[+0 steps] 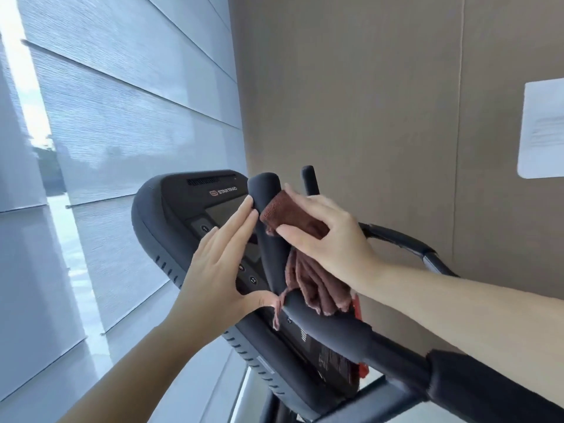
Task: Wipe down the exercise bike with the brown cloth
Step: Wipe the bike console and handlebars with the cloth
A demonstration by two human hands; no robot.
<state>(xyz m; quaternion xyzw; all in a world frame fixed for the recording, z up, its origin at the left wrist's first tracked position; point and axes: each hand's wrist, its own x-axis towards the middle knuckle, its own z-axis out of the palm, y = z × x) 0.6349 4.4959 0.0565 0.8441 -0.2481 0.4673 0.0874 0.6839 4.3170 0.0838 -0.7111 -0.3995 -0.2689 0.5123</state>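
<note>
The exercise bike's black console [183, 209] and padded handlebar [351, 334] fill the lower middle of the head view. An upright foam grip [268, 203] rises from the bar. My right hand [329, 236] holds the brown cloth [287, 212] and presses it against the right side of that grip. The rest of the cloth hangs down over the bar. My left hand [219, 264] is flat with straight fingers, its fingertips touching the left side of the grip and its thumb near the bar.
A beige wall [366, 102] stands right behind the bike, with a white paper notice [543, 129] on it at the right. Windows with grey roller blinds [122, 102] run along the left. A second grip [309, 178] and the right handle arm [403, 239] lie beyond.
</note>
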